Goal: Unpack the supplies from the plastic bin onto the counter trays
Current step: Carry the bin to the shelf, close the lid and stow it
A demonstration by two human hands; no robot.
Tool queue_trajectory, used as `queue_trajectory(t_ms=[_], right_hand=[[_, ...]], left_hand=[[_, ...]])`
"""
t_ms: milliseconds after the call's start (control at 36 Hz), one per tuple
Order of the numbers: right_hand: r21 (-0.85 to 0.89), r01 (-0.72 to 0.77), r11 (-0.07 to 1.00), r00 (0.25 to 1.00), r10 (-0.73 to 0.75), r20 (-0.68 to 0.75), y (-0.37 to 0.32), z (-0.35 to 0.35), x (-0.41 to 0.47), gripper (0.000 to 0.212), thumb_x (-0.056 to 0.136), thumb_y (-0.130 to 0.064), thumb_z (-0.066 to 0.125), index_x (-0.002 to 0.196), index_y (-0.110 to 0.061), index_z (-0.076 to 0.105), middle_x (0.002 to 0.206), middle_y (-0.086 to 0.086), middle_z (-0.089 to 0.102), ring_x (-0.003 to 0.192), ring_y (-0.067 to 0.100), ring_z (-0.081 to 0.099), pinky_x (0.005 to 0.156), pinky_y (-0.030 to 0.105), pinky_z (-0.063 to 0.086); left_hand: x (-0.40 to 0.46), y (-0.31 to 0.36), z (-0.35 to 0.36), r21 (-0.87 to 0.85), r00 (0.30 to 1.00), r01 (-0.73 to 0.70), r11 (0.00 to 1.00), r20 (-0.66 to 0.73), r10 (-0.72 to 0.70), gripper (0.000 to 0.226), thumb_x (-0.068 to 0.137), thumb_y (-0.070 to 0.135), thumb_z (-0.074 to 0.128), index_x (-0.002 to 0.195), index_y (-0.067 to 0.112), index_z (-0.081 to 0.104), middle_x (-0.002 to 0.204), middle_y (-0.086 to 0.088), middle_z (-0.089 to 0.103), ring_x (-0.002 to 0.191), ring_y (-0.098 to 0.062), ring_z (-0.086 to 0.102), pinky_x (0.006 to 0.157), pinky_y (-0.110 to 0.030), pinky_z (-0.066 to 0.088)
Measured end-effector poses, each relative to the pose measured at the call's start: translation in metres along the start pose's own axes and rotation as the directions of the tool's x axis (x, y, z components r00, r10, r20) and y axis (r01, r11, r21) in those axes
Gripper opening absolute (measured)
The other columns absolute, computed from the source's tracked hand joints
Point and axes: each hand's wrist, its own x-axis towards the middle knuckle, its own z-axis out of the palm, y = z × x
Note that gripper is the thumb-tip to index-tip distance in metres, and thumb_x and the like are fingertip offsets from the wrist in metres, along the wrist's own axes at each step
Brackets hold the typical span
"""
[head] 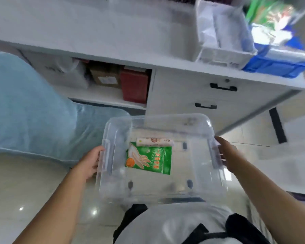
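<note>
Both hands are gripping the clear plastic bin [197, 173] by its side handles: the left hand [90, 162] is curling round the left handle, the right hand [226, 153] round the right. Between the hands, a green glove packet [149, 158] and a roll [154, 140] are lying flat, the roll's long axis running hand to hand. The white tray [222, 57] and blue tray [278, 65] are sitting well beyond the right hand, up on the counter [113, 32].

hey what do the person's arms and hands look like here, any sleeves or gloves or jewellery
Both forearms are bare up to the frame edge: no sleeves in view. The left hand and right hand have no gloves, and no rings, watch or bracelet show. The picture is slightly blurred, so small details cannot be ruled out.
</note>
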Motion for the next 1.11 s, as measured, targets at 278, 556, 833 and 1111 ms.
queue_trajectory(t_ms=[278, 556, 833, 1111], right_hand=[[0.492, -0.218, 0.843, 0.969, 0.245, 0.009, 0.11, -0.217, 0.002, 0.04, 0.084, -0.045, 0.063, 0.084, -0.005, 0.061, 0.077, 0.011, 0.056, 0.07, 0.025, 0.057, 0.063, 0.033, 0.047], [0.748, -0.117, 0.653, 0.941, 0.314, -0.126, 0.223, -0.377, -0.003, 0.036, 0.089, -0.036, 0.061, 0.098, -0.001, 0.062, 0.081, 0.011, 0.059, 0.069, 0.023, 0.054, 0.059, 0.033, 0.045], [0.936, 0.032, 0.35, 0.892, 0.412, -0.185, 0.256, -0.452, -0.003, 0.019, 0.084, -0.028, 0.058, 0.076, -0.011, 0.061, 0.068, 0.003, 0.05, 0.057, 0.016, 0.043, 0.059, 0.029, 0.041], [0.968, 0.188, 0.166, 0.811, 0.53, -0.249, 0.202, -0.502, 0.03, 0.02, 0.084, -0.027, 0.058, 0.082, -0.009, 0.067, 0.052, 0.002, 0.064, 0.065, 0.019, 0.055, 0.061, 0.035, 0.046]], left_hand=[[-0.039, 0.094, 0.256, 0.495, 0.98, -0.176, 0.851, 0.167, 0.106, 0.055, 0.085, 0.029, 0.065, 0.133, 0.004, 0.055, 0.136, -0.023, 0.057, 0.121, -0.038, 0.058, 0.102, -0.054, 0.047], [-0.129, 0.116, 0.537, 0.784, 0.937, -0.335, 0.523, 0.333, 0.101, 0.035, 0.091, 0.034, 0.058, 0.119, 0.013, 0.058, 0.101, -0.015, 0.061, 0.083, -0.026, 0.058, 0.072, -0.035, 0.057], [-0.194, 0.137, 0.763, 0.792, 0.79, -0.601, 0.106, 0.569, 0.229, 0.046, 0.091, 0.028, 0.065, 0.129, 0.002, 0.058, 0.125, -0.018, 0.061, 0.111, -0.033, 0.06, 0.093, -0.041, 0.051], [-0.218, 0.208, 0.96, 0.638, 0.615, -0.76, -0.128, 0.768, 0.176, 0.047, 0.08, 0.04, 0.073, 0.113, 0.007, 0.063, 0.095, -0.008, 0.064, 0.082, -0.025, 0.062, 0.062, -0.03, 0.045]])
